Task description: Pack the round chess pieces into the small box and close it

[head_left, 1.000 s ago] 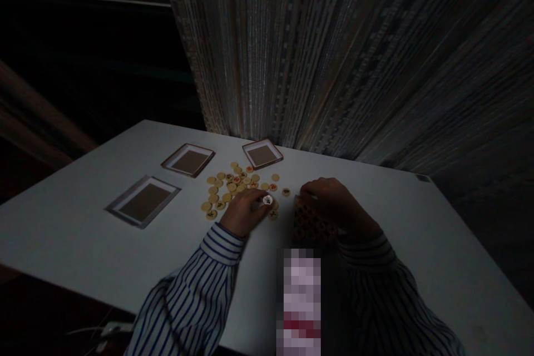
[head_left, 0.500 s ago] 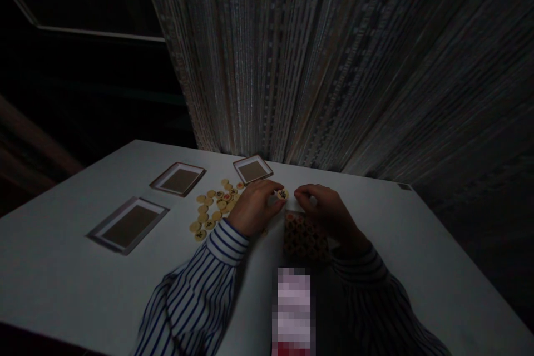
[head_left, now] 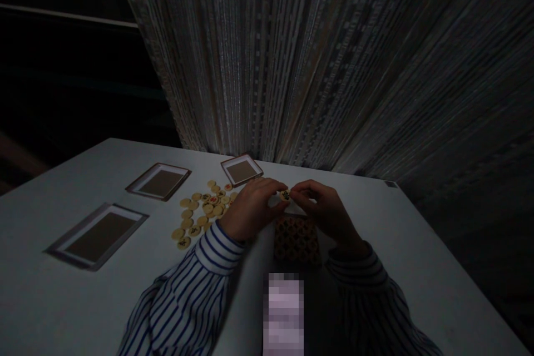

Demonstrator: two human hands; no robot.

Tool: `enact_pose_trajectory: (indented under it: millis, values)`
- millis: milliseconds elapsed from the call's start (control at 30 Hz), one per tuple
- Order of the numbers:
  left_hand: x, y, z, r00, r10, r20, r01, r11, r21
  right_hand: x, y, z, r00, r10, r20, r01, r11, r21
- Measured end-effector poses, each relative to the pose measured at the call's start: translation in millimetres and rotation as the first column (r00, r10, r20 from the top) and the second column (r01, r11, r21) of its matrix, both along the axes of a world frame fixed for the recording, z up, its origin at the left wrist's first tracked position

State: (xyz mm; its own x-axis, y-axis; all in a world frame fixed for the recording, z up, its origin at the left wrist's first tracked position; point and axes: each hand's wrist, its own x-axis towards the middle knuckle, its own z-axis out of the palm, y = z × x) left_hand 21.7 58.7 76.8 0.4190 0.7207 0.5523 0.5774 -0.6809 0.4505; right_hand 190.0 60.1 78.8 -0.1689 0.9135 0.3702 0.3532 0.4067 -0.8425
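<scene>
Disc (head_left: 285, 195), yellow, black-marked, is pinched by the left hand (head_left: 252, 208) toward the white table's (head_left: 400, 233) far edge. Right hand (head_left: 326, 211) touches it, grip unclear; apparent handover calls for its firm pinch.

We see a dimly lit room. A white bench (head_left: 387, 233) stands before a curtain (head_left: 292, 55) of long, greyish hanging strands. At upper left, we make out a thin pale bar (head_left: 70, 15) crossing deep darkness.
</scene>
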Motion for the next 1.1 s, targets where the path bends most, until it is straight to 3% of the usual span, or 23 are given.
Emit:
enact_pose_trajectory:
  millis: [167,300,400,533,767,1100]
  values:
    - [-0.8,-2.6,1.7,0.997,0.011,0.076,-0.007,0.998,-0.060,0.6,-1.5,2.4,0.999,-0.008,-0.042,0.007,1.000,-0.011]
    - [-4.2,-3.4,3.7,0.980,0.039,0.193,0.003,0.977,-0.212,1.6,-2.2,2.6,0.999,-0.012,-0.044,0.010,0.999,-0.032]
    - [-6.1,-1.8,5.8,0.953,0.100,0.285,0.019,0.921,-0.388,1.0,-2.4,3.4,0.998,-0.014,-0.057,0.010,0.998,-0.070]
    - [-7.1,1.6,7.4,0.890,0.154,0.430,0.127,0.820,-0.558,-0.5,-3.3,4.8,0.993,-0.026,-0.115,0.008,0.988,-0.154]
    - [-5.4,2.8,4.6,0.858,0.146,0.492,0.231,0.746,-0.625,-1.5,-5.5,5.9,0.993,0.006,-0.119,-0.027,0.985,-0.170]
    - [-6.6,0.0,7.1,0.827,0.142,0.544,0.280,0.735,-0.618,-0.6,-8.5,9.6,0.999,0.049,0.002,-0.049,0.999,-0.001]
